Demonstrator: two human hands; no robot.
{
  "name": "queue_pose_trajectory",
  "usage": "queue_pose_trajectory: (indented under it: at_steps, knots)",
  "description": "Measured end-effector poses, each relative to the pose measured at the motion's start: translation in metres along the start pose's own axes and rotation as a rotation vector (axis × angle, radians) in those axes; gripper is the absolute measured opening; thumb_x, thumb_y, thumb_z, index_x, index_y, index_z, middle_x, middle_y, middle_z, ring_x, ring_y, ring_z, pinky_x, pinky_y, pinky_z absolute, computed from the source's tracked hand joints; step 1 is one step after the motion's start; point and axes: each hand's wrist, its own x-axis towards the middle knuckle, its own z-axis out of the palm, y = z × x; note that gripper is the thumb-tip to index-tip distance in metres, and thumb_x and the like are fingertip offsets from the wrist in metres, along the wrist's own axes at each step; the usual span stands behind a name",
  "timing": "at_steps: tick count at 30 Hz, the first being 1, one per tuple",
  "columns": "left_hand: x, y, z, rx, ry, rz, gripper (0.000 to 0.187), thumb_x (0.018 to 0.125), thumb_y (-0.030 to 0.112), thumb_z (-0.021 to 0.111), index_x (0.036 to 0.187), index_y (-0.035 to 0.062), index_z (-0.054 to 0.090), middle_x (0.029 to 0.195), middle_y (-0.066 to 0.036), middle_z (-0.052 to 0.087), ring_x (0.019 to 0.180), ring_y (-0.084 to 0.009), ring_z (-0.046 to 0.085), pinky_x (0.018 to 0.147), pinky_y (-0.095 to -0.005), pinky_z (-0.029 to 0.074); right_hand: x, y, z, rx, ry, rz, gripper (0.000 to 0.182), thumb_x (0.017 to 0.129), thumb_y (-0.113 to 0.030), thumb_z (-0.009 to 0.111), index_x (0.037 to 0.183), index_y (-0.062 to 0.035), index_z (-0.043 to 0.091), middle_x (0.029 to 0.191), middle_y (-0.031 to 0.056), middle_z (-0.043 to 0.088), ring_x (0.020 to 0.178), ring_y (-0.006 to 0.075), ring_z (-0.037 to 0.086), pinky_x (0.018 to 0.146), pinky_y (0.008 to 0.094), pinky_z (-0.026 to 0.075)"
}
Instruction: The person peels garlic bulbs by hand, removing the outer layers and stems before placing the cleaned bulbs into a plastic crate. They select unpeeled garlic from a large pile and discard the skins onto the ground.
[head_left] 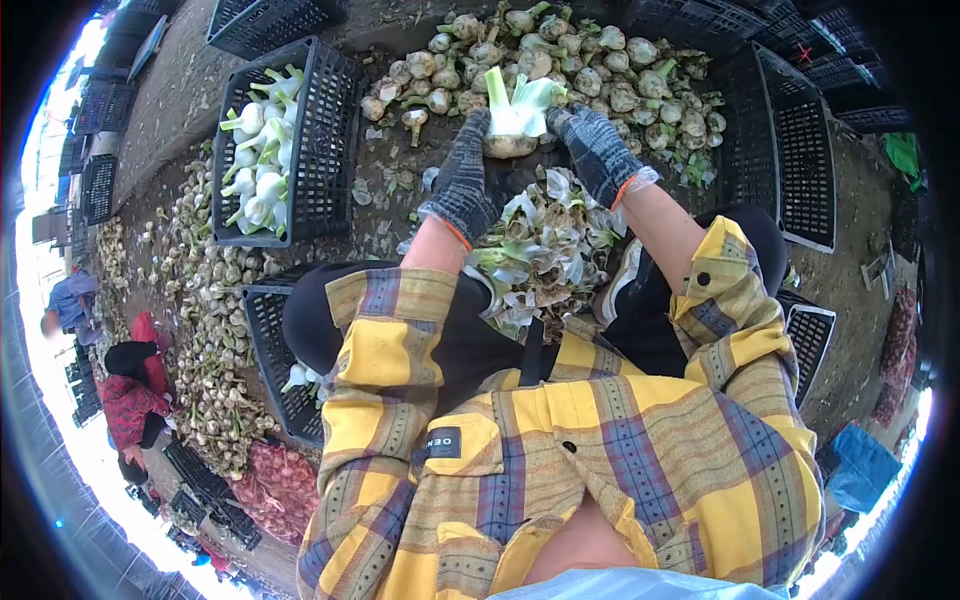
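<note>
Both hands wear dark grey knit gloves. Between them, in front of the pile, is a large white bulb (pixel 512 130) with cut green stalks and a brown root end facing me. My left hand (pixel 463 178) has its fingers against the bulb's left side. At the bulb's right side, my right hand (pixel 592 150) reaches in with its fingertips at the stalk and bulb. Below the hands lies a heap of peeled skins and leaves (pixel 545 245). Beyond the bulb spreads a pile of unpeeled bulbs (pixel 650 85) with soil on them.
A black crate (pixel 330 150) of peeled white bulbs stands at left, another crate (pixel 270 350) by my left knee. Empty-looking crates (pixel 800 150) are at right. More bulbs (pixel 215 320) cover the ground at left, near a red net sack (pixel 278 490) and two people.
</note>
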Motion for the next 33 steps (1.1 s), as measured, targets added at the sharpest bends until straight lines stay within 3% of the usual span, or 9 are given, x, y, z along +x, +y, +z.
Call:
queue_pose_trajectory:
  at_steps: [8,14,15,19,22,24,26,27,33]
  knots:
    - [-0.002,-0.007,0.004,0.816,0.368,0.345,0.047,0.082,0.039,0.056,0.112,0.004,0.049,0.092,-0.009,0.058,0.074,-0.0109,0.054,0.064,-0.0205,0.044,-0.011,-0.005,0.017,-0.225,0.219,-0.15,0.027,0.082,-0.02,0.052,0.094,0.0047,0.056,0.08,0.0219,0.059,0.075,0.0355,0.056,0.07,0.039,0.044]
    - [-0.001,-0.002,0.009,0.196,0.267,0.169,0.028,0.085,0.027,0.053,0.106,0.0093,0.05,0.088,-0.006,0.056,0.07,-0.0164,0.058,0.052,-0.0279,0.05,-0.014,-0.022,0.009,0.331,0.149,0.146,0.035,0.083,-0.023,0.051,0.1,0.0067,0.054,0.087,0.025,0.059,0.08,0.0314,0.058,0.072,0.0335,0.045]
    - [0.0,-0.003,0.007,0.226,0.269,0.187,0.027,0.085,0.027,0.053,0.105,0.0091,0.05,0.088,-0.007,0.056,0.07,-0.0168,0.058,0.053,-0.0287,0.051,-0.013,-0.012,0.006,-0.012,0.124,-0.114,0.036,0.082,-0.024,0.051,0.101,0.0078,0.054,0.087,0.0245,0.059,0.08,0.0305,0.058,0.072,0.0337,0.045]
    - [-0.007,0.002,0.013,0.413,0.308,0.156,0.024,0.086,0.026,0.052,0.101,0.0076,0.05,0.088,-0.009,0.056,0.07,-0.0179,0.059,0.056,-0.0312,0.053,-0.015,-0.013,0.011,-0.049,0.088,0.003,0.03,0.085,-0.02,0.049,0.101,0.0055,0.054,0.094,0.0199,0.057,0.084,0.0219,0.055,0.075,0.0307,0.044]
    - [0.005,0.0,0.004,0.242,0.277,0.26,0.024,0.086,0.024,0.051,0.101,0.0057,0.049,0.09,-0.01,0.056,0.072,-0.0193,0.059,0.06,-0.0324,0.054,-0.015,-0.013,0.014,0.557,0.18,0.212,0.028,0.083,-0.016,0.049,0.101,0.0049,0.055,0.094,0.0215,0.058,0.083,0.0318,0.058,0.073,0.0354,0.045]
    - [0.009,0.001,0.003,0.145,0.287,0.252,0.025,0.087,0.024,0.05,0.101,0.0039,0.049,0.091,-0.012,0.057,0.073,-0.0206,0.06,0.062,-0.0335,0.054,-0.007,0.002,0.014,0.191,0.107,-0.17,0.023,0.085,-0.012,0.046,0.097,0.0049,0.055,0.092,0.0154,0.057,0.086,0.0263,0.057,0.073,0.0353,0.048]
    - [0.009,0.004,0.004,0.028,0.237,0.207,0.028,0.087,0.027,0.05,0.102,0.0031,0.049,0.093,-0.012,0.056,0.077,-0.0215,0.06,0.065,-0.0341,0.054,-0.011,-0.006,0.01,1.244,-0.007,0.239,0.019,0.086,-0.009,0.044,0.091,0.0049,0.055,0.088,0.0114,0.056,0.09,0.0236,0.056,0.076,0.0372,0.051]
    - [0.008,0.004,0.005,0.027,0.239,0.207,0.028,0.087,0.027,0.05,0.102,0.0031,0.049,0.093,-0.012,0.056,0.077,-0.0215,0.06,0.065,-0.0341,0.054,-0.011,-0.008,0.006,1.308,-0.004,0.275,0.017,0.085,-0.009,0.045,0.089,0.0042,0.054,0.09,0.0139,0.056,0.089,0.025,0.057,0.08,0.0408,0.052]
    - [0.006,0.005,0.011,-0.057,0.195,0.212,0.036,0.085,0.036,0.052,0.104,0.0054,0.049,0.094,-0.011,0.058,0.076,-0.0223,0.06,0.061,-0.0331,0.055,-0.015,-0.02,0.0,1.006,0.035,0.099,0.02,0.086,-0.012,0.046,0.095,0.0052,0.053,0.092,0.0129,0.058,0.085,0.0217,0.059,0.075,0.0334,0.051]
